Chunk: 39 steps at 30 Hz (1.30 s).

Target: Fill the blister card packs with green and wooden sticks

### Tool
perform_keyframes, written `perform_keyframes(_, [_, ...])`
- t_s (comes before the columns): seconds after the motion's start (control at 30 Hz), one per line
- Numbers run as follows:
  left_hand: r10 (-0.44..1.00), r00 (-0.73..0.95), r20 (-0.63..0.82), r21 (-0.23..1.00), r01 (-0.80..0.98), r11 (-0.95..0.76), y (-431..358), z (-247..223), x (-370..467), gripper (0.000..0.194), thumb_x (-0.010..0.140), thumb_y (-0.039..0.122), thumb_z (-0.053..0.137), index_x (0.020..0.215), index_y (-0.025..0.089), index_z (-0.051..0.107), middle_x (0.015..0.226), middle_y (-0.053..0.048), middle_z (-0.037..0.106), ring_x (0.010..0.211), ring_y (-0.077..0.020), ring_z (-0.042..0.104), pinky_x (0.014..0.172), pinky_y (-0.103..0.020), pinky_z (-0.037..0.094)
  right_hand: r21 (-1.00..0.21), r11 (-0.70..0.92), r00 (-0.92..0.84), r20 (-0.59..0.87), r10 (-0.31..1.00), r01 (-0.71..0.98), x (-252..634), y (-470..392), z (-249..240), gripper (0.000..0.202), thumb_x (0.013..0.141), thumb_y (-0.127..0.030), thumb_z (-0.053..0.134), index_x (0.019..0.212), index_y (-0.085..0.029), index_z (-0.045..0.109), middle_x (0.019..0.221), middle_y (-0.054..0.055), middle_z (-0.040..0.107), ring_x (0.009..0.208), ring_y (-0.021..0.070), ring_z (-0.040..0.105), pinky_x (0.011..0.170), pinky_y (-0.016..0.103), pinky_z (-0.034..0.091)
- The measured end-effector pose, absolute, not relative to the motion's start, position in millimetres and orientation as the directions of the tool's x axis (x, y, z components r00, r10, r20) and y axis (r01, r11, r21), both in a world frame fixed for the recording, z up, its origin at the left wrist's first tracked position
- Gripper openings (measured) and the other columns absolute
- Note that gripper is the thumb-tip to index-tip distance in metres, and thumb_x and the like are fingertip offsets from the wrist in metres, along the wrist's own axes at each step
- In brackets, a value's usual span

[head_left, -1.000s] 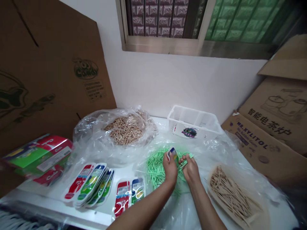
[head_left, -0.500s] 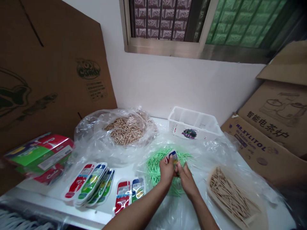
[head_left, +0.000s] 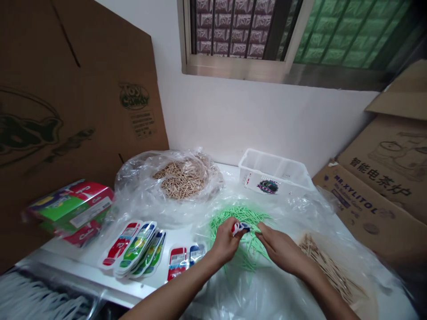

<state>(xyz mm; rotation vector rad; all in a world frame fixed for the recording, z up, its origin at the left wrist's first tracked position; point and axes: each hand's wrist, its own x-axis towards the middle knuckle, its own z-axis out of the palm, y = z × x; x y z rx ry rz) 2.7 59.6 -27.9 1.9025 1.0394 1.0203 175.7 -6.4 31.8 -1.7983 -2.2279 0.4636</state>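
Above a pile of green sticks (head_left: 238, 214) on clear plastic, my left hand (head_left: 227, 240) grips a small red, white and blue packet (head_left: 240, 228). My right hand (head_left: 278, 249) is just right of the packet, its thumb and fingers pressed together over the green sticks; what they pinch, if anything, is too small to make out. Left of my arms lie a red and a blue flat pack (head_left: 177, 263) and a fanned stack of red, green and blue packs (head_left: 136, 249). Pale brown sticks (head_left: 325, 266) lie partly behind my right forearm.
An open plastic bag of brown sticks (head_left: 183, 178) lies at the back. Behind the green pile stands a white basket (head_left: 275, 175). A red and green box (head_left: 75, 211) is at the left. Cardboard boxes (head_left: 367, 195) flank the table, with a wall and window behind.
My right hand has moved right, away from my left hand. The packet has tipped from upright to nearly flat. The view has shifted slightly left.
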Motion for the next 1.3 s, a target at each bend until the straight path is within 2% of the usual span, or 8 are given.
perform_keyframes(0.23, [0.717, 0.504, 0.482, 0.675, 0.308, -0.670, 59.1, -30.2, -7.1, 0.010, 0.078, 0.020, 0.054, 0.088, 0.019, 0.050, 0.083, -0.004, 0.057, 0.077, -0.0180, 0.051, 0.068, -0.028, 0.038, -0.246, 0.227, -0.267, -0.140, 0.954, 0.942, 172.0, -5.3, 48.0, 0.016, 0.092, -0.029, 0.030, 0.090, -0.022, 0.045, 0.080, 0.004, 0.064, 0.073, 0.0208, 0.061, 0.057, 0.026, 0.030])
perform_keyframes(0.47, [0.680, 0.549, 0.486, 0.606, 0.348, -0.715, 55.3, -29.0, -11.3, 0.019, 0.072, 0.012, 0.051, 0.090, 0.019, 0.049, 0.086, -0.006, 0.057, 0.081, -0.0201, 0.051, 0.071, -0.030, 0.039, -0.035, 0.254, -0.256, -0.164, 0.953, 0.967, 163.6, -5.8, 45.2, 0.020, 0.089, -0.017, 0.033, 0.097, -0.019, 0.051, 0.084, 0.008, 0.065, 0.074, 0.0223, 0.061, 0.054, 0.027, 0.024])
perform_keyframes(0.6, [0.645, 0.574, 0.504, 0.565, 0.345, -0.749, 53.8, -27.7, -12.1, 0.015, 0.073, 0.013, 0.049, 0.088, 0.018, 0.050, 0.084, -0.006, 0.057, 0.079, -0.0203, 0.050, 0.070, -0.031, 0.038, -0.129, 0.260, -0.282, -0.209, 0.936, 0.957, 166.8, -3.3, 42.9, 0.018, 0.089, -0.021, 0.034, 0.095, -0.019, 0.052, 0.084, 0.008, 0.066, 0.074, 0.0224, 0.061, 0.055, 0.026, 0.026])
perform_keyframes(0.73, [0.664, 0.578, 0.474, 0.617, 0.320, -0.719, 54.1, -28.2, -13.1, 0.013, 0.075, 0.016, 0.052, 0.088, 0.018, 0.050, 0.084, -0.006, 0.057, 0.079, -0.0195, 0.051, 0.069, -0.030, 0.038, -0.318, 0.271, -0.361, -0.271, 0.892, 0.908, 173.6, 0.9, 45.7, 0.020, 0.091, -0.032, 0.034, 0.091, -0.020, 0.050, 0.082, 0.007, 0.066, 0.072, 0.0207, 0.060, 0.057, 0.026, 0.031])
perform_keyframes(0.83, [0.738, 0.547, 0.394, 0.706, 0.333, -0.624, 53.7, -27.4, -13.4, 0.014, 0.075, 0.021, 0.059, 0.085, 0.019, 0.050, 0.082, -0.004, 0.057, 0.076, -0.0180, 0.051, 0.067, -0.027, 0.037, -0.370, 0.267, -0.369, -0.241, 0.898, 0.890, 173.5, -0.1, 46.7, 0.021, 0.092, -0.032, 0.032, 0.090, -0.020, 0.049, 0.083, 0.007, 0.066, 0.074, 0.0202, 0.059, 0.059, 0.026, 0.033])
perform_keyframes(1.07, [0.862, 0.461, 0.210, 0.854, 0.342, -0.391, 52.7, -22.1, -14.1, 0.022, 0.068, 0.027, 0.068, 0.081, 0.020, 0.052, 0.076, 0.001, 0.058, 0.071, -0.0165, 0.051, 0.062, -0.025, 0.034, -0.232, 0.288, -0.313, -0.080, 0.946, 0.929, 165.7, -7.3, 41.7, 0.017, 0.090, -0.022, 0.034, 0.091, -0.020, 0.051, 0.081, 0.005, 0.063, 0.070, 0.0186, 0.058, 0.057, 0.026, 0.030])
perform_keyframes(1.23, [0.848, 0.480, 0.225, 0.830, 0.362, -0.425, 51.7, -20.1, -15.1, 0.026, 0.066, 0.028, 0.070, 0.082, 0.020, 0.051, 0.077, 0.001, 0.058, 0.071, -0.0163, 0.052, 0.063, -0.025, 0.034, -0.101, 0.293, -0.302, -0.082, 0.950, 0.951, 164.2, -5.3, 42.5, 0.015, 0.087, -0.017, 0.039, 0.089, -0.019, 0.053, 0.080, 0.006, 0.062, 0.069, 0.0181, 0.057, 0.055, 0.025, 0.028])
perform_keyframes(1.3, [0.829, 0.493, 0.264, 0.801, 0.367, -0.473, 51.2, -19.4, -16.4, 0.024, 0.068, 0.028, 0.068, 0.083, 0.020, 0.050, 0.079, 0.000, 0.058, 0.073, -0.0166, 0.052, 0.064, -0.026, 0.035, -0.117, 0.284, -0.296, -0.098, 0.950, 0.952, 164.9, -4.0, 44.9, 0.014, 0.088, -0.019, 0.039, 0.088, -0.020, 0.053, 0.079, 0.006, 0.062, 0.069, 0.0182, 0.056, 0.055, 0.025, 0.027])
